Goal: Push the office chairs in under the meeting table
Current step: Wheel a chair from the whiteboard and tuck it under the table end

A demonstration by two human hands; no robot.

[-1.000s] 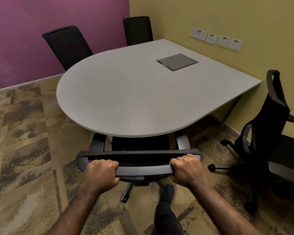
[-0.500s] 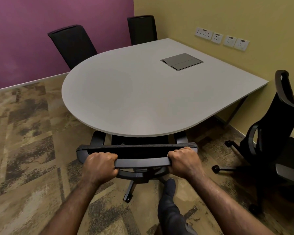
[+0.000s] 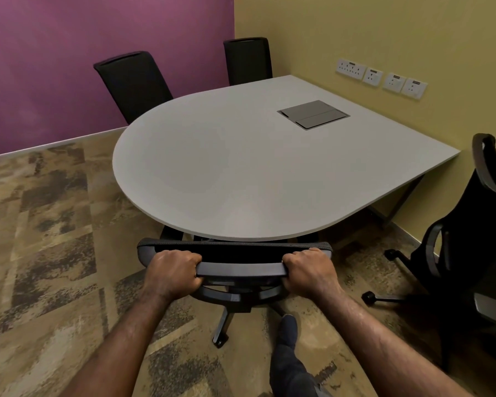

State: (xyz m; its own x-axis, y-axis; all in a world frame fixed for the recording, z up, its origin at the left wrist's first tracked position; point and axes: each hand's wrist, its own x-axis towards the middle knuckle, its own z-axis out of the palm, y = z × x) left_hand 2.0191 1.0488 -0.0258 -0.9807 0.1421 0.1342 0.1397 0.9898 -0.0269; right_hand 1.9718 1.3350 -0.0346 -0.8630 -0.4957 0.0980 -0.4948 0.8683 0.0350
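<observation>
Nearest to me, a dark trouser leg and foot (image 3: 287, 353) stand on the patterned carpet (image 3: 40, 267), cut off at the bottom edge. My left hand (image 3: 171, 275) and right hand (image 3: 309, 272) are both curled tight around the grey top bar of the near office chair (image 3: 241, 269), one at each end, fingers wrapped under so I cannot see the fingertips. That bar runs left to right, roughly along the table's near curved edge, and the chair faces away from me toward the table. Its seat is hidden beneath the tabletop; I can make out only the top of the back, one base leg with a castor (image 3: 220, 340) and dark hints of armrests just under the rim. The meeting table (image 3: 212, 173) is pale grey, rounded on the near and left side and squared toward the yellow wall (image 3: 355, 30), with a grey cable hatch (image 3: 313, 114) set into its far right part. To the right, a black chair (image 3: 467, 239) stands apart from the table, well out on the floor, partly cut by the frame edge and too dark to read in detail. On the far side, two more black chairs (image 3: 133, 84) (image 3: 247, 60) show only their backs above the tabletop, before the purple wall (image 3: 69, 53). White sockets (image 3: 381, 78) line the yellow wall.
</observation>
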